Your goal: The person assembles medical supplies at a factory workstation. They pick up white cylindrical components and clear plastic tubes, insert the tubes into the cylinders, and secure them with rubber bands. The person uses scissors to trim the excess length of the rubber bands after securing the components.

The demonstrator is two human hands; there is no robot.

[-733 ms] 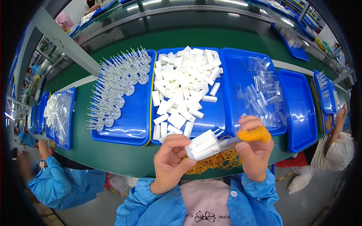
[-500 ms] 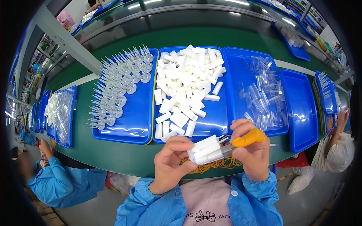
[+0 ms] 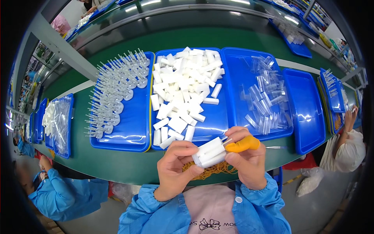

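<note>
White bundle [image 3: 210,153] lies clasped between left fingers [image 3: 184,149]; right fingers [image 3: 237,160], grip unclear, adjoin it.

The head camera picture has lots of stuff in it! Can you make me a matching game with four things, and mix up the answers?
Things:
1. Loose blocks
2. Finger cover
3. Rubber bands
4. Plastic parts with thin stems

Where or how they are:
A. yellow-orange, in a tangled pile
B. set out in rows in a blue tray
C. white, in a big jumbled heap
D. worn on the right hand

Right pairs:
1 goes with C
2 goes with D
3 goes with A
4 goes with B
</note>
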